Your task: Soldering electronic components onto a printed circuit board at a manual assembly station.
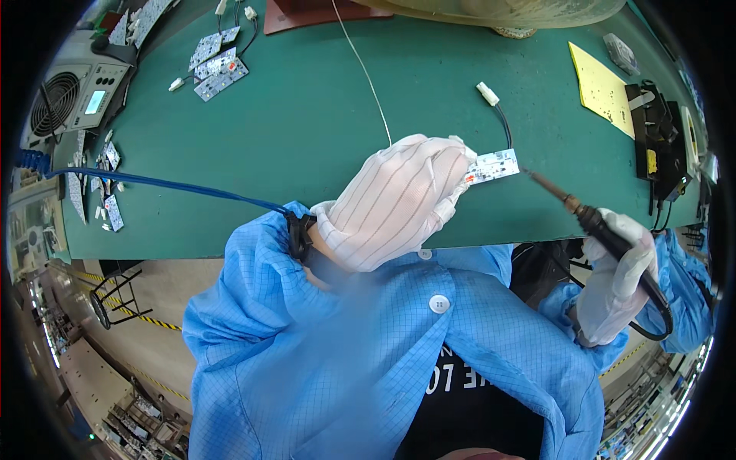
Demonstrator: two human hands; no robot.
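My left hand (402, 195), in a white striped glove, is closed on the left end of a small white circuit board (497, 165). Two dark leads run up from the board to a white plug connector (487, 94) lying on the green mat. A thin pale wire (360, 61), looking like solder, reaches down to the top of this hand; its end is hidden. My gloved right hand (619, 272) grips a black soldering iron (594, 222). The iron's tip points left and sits just off the board's right end, apparently apart from it.
Wired boards (218, 70) lie at the back left, with loose boards (107, 184) nearer the left edge. Beside them stands a grey fan unit (80, 90). A yellow sheet (602, 88) and a black stand (659, 142) are at right. A blue cord (169, 182) tethers my left wrist.
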